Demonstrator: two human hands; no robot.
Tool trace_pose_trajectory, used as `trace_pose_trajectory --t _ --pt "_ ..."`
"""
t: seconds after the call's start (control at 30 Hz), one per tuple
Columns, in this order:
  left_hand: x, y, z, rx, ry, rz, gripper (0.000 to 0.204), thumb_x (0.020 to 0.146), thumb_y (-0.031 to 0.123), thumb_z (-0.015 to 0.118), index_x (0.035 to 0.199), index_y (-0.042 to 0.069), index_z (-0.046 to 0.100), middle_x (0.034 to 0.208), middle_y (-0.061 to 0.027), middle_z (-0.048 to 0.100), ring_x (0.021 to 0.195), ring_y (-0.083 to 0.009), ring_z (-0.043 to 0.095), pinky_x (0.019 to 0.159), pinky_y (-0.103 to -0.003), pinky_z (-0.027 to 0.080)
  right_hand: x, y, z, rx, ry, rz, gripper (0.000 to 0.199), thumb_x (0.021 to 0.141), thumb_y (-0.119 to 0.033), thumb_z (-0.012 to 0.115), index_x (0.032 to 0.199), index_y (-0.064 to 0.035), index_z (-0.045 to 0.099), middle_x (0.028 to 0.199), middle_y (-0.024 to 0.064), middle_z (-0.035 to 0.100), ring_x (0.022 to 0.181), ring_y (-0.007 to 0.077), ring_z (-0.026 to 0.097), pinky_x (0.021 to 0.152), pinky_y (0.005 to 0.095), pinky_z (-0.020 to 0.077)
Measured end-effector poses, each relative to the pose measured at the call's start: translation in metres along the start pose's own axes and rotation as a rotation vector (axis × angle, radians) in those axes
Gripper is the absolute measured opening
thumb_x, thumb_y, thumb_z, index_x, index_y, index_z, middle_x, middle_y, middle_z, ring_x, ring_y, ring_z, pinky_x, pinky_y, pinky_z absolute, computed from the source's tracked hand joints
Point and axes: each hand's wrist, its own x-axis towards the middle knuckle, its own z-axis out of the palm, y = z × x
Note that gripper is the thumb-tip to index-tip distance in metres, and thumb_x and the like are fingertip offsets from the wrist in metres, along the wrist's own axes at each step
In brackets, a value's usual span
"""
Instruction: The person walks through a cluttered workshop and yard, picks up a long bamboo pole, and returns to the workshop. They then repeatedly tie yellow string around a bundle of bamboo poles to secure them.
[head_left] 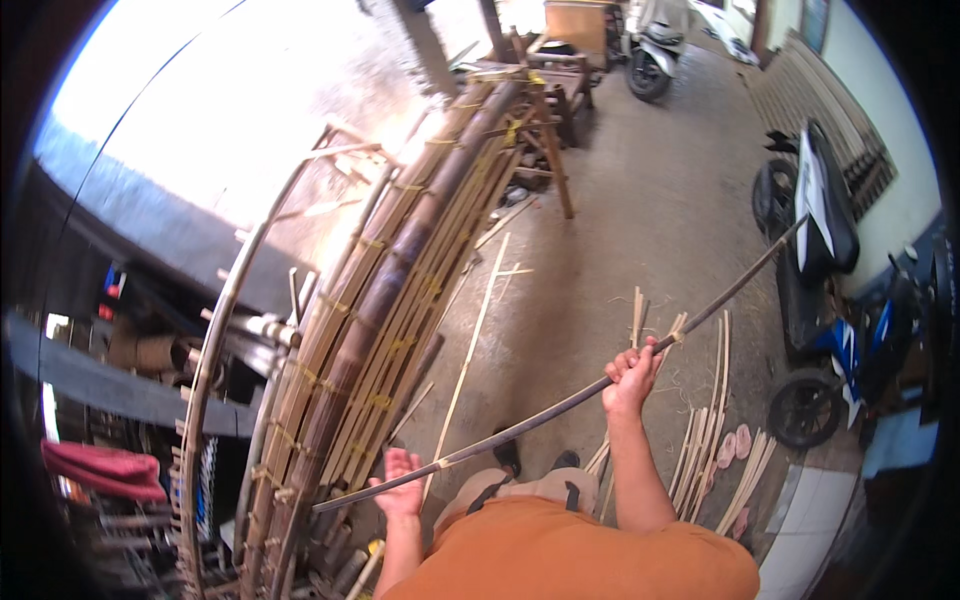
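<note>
A long, dark, slightly curved bamboo pole (530,424) with pale joint rings slants across in front of my body, its far end up to the right. My right hand (630,378) is closed around it, right of the middle. Near its lower left end, my left hand (399,480) lies palm up with the fingers stretched out, the pole passing across the palm. Just left of that hand stands a long rack (345,345) of dark bamboo poles and split strips tied with yellow cord.
Bamboo strips (700,450) lie on the floor at my right, beside pink sandals (735,445). Parked motorbikes (822,235) line the right wall; another scooter (655,50) stands far back. A curved rail (215,340) with pegs stands left of the rack. A wooden trestle (553,150) supports the rack's far end.
</note>
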Motion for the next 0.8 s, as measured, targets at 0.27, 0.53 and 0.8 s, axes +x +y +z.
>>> trace_pose_trajectory --t 0.27,0.53,0.8 --pt "-0.096 0.170 0.066 -0.358 -0.549 0.495 0.072 0.102 0.058 0.028 0.120 -0.006 0.056 0.065 0.0016 0.033 0.051 -0.0102 0.030 0.045 -0.025 0.027 -0.037 0.116 0.077 -0.188 -0.306 0.294 0.013 0.105 -0.027 0.047 0.112 -0.0171 0.049 0.087 0.0028 0.055 0.077 0.0165 0.058 0.078 0.0418 0.0563" --pt "-0.089 0.340 0.103 0.144 -0.538 1.352 0.083 0.092 0.073 0.040 0.129 0.000 0.054 0.065 0.0024 0.029 0.048 -0.0061 0.021 0.041 -0.022 0.015 0.052 0.071 0.223 0.258 -0.483 0.439 0.025 0.104 -0.036 0.046 0.097 -0.0139 0.054 0.075 0.0008 0.054 0.071 0.0145 0.056 0.074 0.0381 0.0511" --pt "0.009 0.339 0.192 0.624 0.211 1.799 0.059 0.104 0.050 0.044 0.128 -0.004 0.054 0.058 0.0060 0.025 0.046 -0.0052 0.023 0.038 -0.023 0.020 -0.038 0.180 0.353 -0.514 -0.965 -0.305 0.038 0.107 -0.041 0.040 0.078 -0.0171 0.038 0.059 -0.0073 0.035 0.045 0.0052 0.033 0.040 0.0236 0.0292"
